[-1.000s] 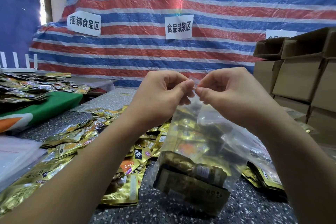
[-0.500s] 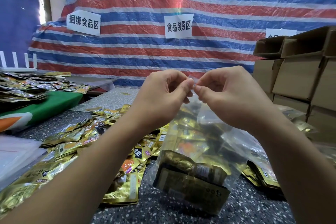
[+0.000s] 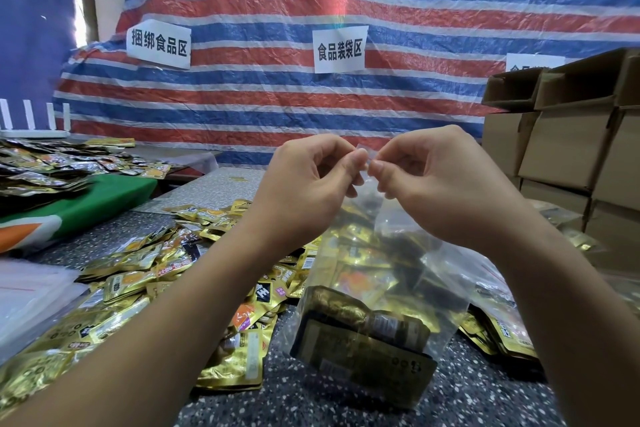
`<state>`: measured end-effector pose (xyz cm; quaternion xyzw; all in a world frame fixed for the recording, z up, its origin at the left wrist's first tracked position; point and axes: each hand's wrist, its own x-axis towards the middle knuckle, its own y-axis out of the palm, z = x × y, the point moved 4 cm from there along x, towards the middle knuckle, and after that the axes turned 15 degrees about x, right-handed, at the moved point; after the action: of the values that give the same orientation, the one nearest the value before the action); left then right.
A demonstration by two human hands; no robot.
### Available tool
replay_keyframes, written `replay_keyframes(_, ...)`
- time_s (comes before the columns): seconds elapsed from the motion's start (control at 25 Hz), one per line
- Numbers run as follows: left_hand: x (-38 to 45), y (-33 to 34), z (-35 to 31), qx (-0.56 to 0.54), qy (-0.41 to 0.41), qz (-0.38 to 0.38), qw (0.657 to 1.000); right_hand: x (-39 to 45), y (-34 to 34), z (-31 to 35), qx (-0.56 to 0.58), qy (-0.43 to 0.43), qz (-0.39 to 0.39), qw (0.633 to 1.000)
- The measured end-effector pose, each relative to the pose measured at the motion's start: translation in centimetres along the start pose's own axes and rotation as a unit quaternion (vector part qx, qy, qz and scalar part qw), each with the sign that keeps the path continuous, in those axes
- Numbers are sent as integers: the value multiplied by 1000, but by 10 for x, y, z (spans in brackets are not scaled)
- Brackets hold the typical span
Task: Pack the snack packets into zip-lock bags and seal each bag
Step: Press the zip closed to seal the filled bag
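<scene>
A clear zip-lock bag [image 3: 391,243] filled with several gold snack packets hangs in front of me, its bottom resting on the speckled table [image 3: 311,402]. My left hand [image 3: 304,191] and my right hand [image 3: 443,184] pinch the bag's top edge between thumb and fingertips, the fingertips almost touching at the centre. Whether the zip strip is pressed shut is hidden by my fingers. A loose heap of gold snack packets [image 3: 145,274] spreads over the table to the left, partly behind my left forearm.
More gold packets [image 3: 505,333] lie at the right behind the bag. A stack of flat clear bags [image 3: 31,291] sits at the left edge. Cardboard boxes [image 3: 568,149] are stacked at the right. A green-covered surface [image 3: 104,198] holds another packet pile.
Both hands stay pinched together on the bag's top edge and have shifted only slightly. The bag hangs as before.
</scene>
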<state>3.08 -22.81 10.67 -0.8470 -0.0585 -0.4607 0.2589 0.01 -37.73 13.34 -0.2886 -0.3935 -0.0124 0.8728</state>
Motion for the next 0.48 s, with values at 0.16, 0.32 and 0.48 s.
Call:
replay_keyframes(0.16,0,2,0,3,-5,8,1000,1,0,-2,-7,0,-3,1000)
replay_keyframes(0.32,-1,4,-1,9,-6,10,1000,1,1,-3,-24,-4,-7,1000)
replay_keyframes(0.48,-2,6,-1,24,-1,1,1000,2,4,-5,-25,2,-19,999)
